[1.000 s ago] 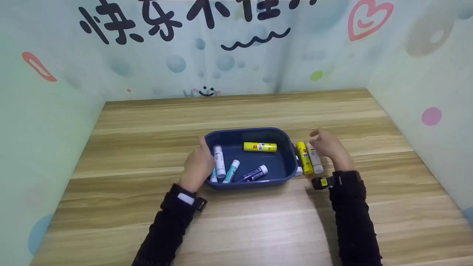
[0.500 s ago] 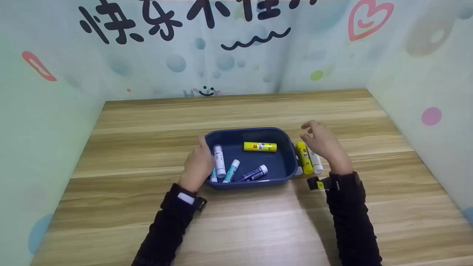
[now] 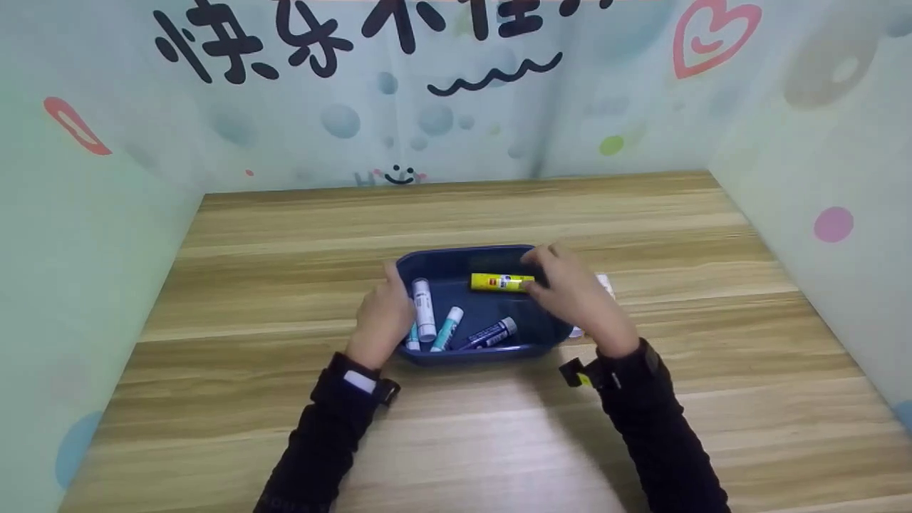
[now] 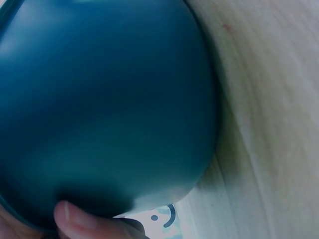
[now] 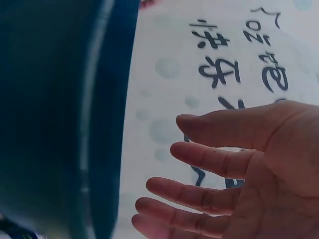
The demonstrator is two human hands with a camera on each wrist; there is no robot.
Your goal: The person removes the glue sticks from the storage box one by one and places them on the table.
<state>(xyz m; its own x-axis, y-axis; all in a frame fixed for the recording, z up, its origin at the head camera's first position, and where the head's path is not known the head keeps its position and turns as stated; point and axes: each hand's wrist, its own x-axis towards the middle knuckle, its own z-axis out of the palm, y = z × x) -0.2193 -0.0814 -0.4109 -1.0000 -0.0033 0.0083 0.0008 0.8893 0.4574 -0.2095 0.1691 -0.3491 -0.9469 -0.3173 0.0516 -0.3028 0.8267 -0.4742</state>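
A dark blue plastic basin (image 3: 463,358) stands mid-table, holding several glue sticks. Inside are a yellow glue stick (image 3: 491,282), a white one (image 3: 424,310), a teal one (image 3: 447,329) and a navy one (image 3: 491,333). Another teal stick (image 3: 412,338) is partly covered by my left hand (image 3: 382,318), which grips the basin's left rim. In the left wrist view a fingertip (image 4: 75,219) lies against the basin's outer wall. My right hand (image 3: 576,292) hovers over the basin's right end near the yellow stick. Its fingers are spread and loosely bent, holding nothing in the right wrist view.
Beside the basin's right end, a white glue stick (image 3: 605,283) and another white piece (image 3: 576,332) show partly behind my right hand. The wood-grain table (image 3: 299,221) meets printed walls at the back and both sides.
My right hand has moved left from above the glue sticks beside the basin to over its right end, now covering the outer yellow stick. My left hand has stayed on the rim.
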